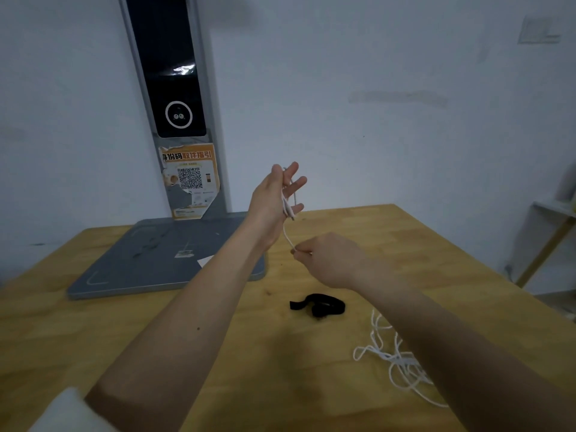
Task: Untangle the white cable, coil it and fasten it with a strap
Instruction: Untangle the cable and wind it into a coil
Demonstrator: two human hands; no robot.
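Left hand [270, 203]: raised above the counter with the palm turned to the right, fingers [296, 185] spread and mostly straight; a few turns of the white cable [393, 358] lie against the palm, seemingly trapped by the thumb, though the blur leaves the exact hold unclear.
Right hand [332, 260]: lower and just right of the left wrist, fingers curled, fingertips pinching the cable where it comes down from the left hand.
Cable, held part: a short, nearly taut run between the two hands, with a connector end hanging by the left palm.
Cable, loose part: a tangled heap of loops on the counter at the lower right, partly hidden behind the right forearm.
Strap [318, 304]: black, loosely folded, lying flat on the counter between the two forearms, apart from the cable heap.
Counter [93, 332]: light wooden top, butting against a pale wall.
Grey stand [162, 263]: flat base resting on the far left of the counter, with an upright column [174, 88] carrying a dark screen.
Orange sticker [189, 179]: on the column below the screen, torn at the edges, with a QR code.
Sleeve [67, 413]: white, at the lower left edge on the left arm.
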